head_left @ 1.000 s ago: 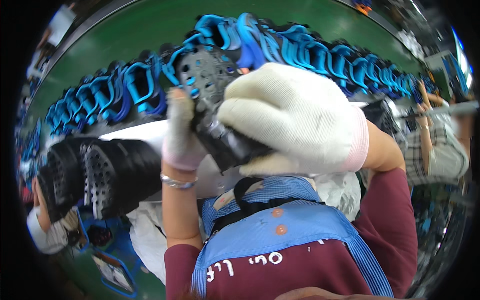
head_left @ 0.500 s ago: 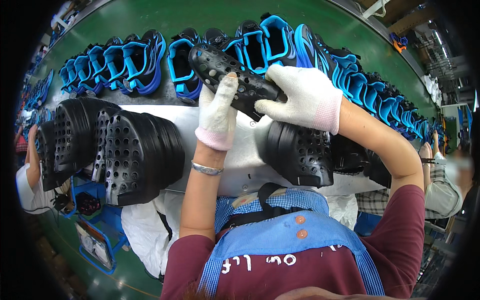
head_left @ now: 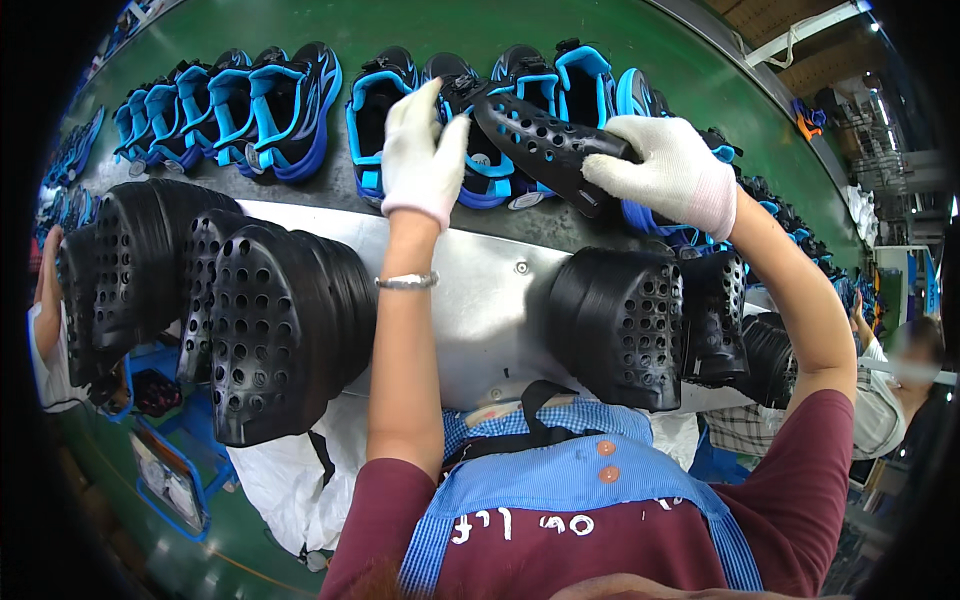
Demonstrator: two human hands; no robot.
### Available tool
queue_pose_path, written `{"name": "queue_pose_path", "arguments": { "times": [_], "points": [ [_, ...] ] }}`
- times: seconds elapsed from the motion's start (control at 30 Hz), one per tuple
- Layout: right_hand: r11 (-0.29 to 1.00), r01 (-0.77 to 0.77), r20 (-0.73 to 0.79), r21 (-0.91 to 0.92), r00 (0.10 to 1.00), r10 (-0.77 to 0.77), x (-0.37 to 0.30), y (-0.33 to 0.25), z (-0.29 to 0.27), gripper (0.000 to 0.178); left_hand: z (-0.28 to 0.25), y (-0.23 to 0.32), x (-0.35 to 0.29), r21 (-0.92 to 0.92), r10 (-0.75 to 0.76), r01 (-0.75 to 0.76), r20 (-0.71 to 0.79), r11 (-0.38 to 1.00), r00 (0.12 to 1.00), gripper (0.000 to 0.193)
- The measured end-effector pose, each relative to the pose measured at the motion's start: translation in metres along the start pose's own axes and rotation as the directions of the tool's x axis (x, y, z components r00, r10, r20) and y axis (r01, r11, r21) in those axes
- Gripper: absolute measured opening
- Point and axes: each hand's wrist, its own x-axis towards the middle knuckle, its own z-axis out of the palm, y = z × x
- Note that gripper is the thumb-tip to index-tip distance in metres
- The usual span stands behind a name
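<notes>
My right hand (head_left: 672,172), in a white knit glove, grips a black perforated plastic shoe insert (head_left: 540,135) by its wide end. The insert's narrow tip points up and left, over a row of shoes. My left hand (head_left: 425,155), gloved alike, is raised beside the insert with thumb and fingers apart, holding nothing. It partly covers a black shoe (head_left: 378,100) with bright blue lining. Another such shoe (head_left: 450,72) lies just beyond its fingertips. Just right of that one, the insert hides part of a further shoe (head_left: 525,72).
Stacks of nested black inserts stand on the metal ledge (head_left: 480,300): a large left stack (head_left: 290,330), more behind it, and a right stack (head_left: 620,320). Several black and blue shoes (head_left: 230,110) line the green work surface (head_left: 440,25). Other people's arms show at both sides.
My left hand has let go of the insert and moved up, its fingers now apart. My right hand has carried the insert to the right.
</notes>
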Motion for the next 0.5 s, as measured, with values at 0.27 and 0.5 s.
{"name": "queue_pose_path", "arguments": {
  "times": [0.27,0.5],
  "points": [
    [0.980,-0.067,0.274,0.187,0.962,0.014,0.067,0.014,-0.013,0.051,0.014,-0.018,0.060,0.228,0.037,-0.082,0.195,0.970,0.980,0.040],
    [0.996,-0.066,0.370,0.056,0.928,0.040,0.095,0.004,-0.011,0.051,0.023,-0.022,0.064,0.313,0.028,-0.084,0.180,0.946,0.983,0.042]
  ]
}}
